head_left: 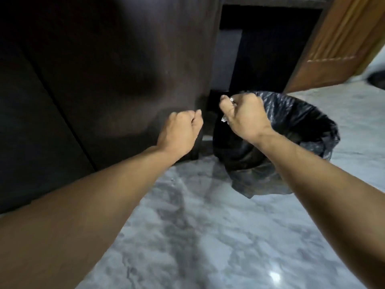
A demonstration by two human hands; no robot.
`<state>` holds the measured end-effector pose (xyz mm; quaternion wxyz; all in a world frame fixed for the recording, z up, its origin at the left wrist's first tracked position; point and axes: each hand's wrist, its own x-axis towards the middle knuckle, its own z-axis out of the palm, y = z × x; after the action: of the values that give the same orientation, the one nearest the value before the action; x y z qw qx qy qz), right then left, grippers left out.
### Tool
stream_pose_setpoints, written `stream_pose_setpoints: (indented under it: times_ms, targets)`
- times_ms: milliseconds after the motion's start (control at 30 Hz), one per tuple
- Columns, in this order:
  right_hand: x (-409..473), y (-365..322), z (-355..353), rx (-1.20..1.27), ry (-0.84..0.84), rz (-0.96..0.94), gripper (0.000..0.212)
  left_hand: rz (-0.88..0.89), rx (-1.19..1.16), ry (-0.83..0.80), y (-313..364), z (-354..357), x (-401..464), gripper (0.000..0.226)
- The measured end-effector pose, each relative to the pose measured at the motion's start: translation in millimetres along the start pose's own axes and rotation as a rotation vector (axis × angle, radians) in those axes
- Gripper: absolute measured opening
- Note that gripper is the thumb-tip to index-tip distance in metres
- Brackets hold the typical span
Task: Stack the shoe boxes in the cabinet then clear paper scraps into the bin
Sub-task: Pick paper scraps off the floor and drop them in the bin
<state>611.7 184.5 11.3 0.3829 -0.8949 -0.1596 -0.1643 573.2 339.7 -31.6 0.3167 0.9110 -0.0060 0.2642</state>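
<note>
A person reaches both bare arms out over a grey marbled floor (pixel 208 236) toward a bin (pixel 295 130) lined with a black plastic bag, standing beside a dark wooden cabinet (pixel 108 69). The right hand (pixel 243 117), fingers curled tight, grips white paper scraps (pixel 226 119) that peek out between thumb and palm, just above the bin's near rim. The left hand (pixel 181 130) is balled into a fist in front of the cabinet's corner; whether it holds anything cannot be told. A brown wooden door (pixel 341 42) stands open behind the bin.
</note>
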Motion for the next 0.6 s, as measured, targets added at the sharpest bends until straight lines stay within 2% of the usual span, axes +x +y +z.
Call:
stream_pose_setpoints:
  times_ms: [133, 267, 367, 433, 533, 600]
  targets:
    - [40, 22, -72, -0.108, 0.129, 0.206, 0.049, -0.061, -0.111, -0.059, 79, 24, 55, 0.054]
    - [55, 65, -97, -0.187, 0.065, 0.402, 0.044, -0.185, -0.141, -0.203, 125, 69, 87, 0.047]
    - [53, 93, -96, -0.140, -0.093, 0.462, 0.033, -0.280, -0.202, -0.302, 140, 104, 96, 0.043]
    - [48, 109, -97, -0.035, -0.157, 0.544, 0.025, -0.327, -0.264, -0.429, 143, 121, 99, 0.044]
    - [42, 134, -97, -0.033, -0.109, 0.533, 0.007, -0.300, -0.241, -0.566, 140, 130, 97, 0.037]
    - [37, 143, -96, -0.106, -0.027, 0.514, 0.006, -0.259, -0.248, -0.496, 133, 135, 93, 0.023]
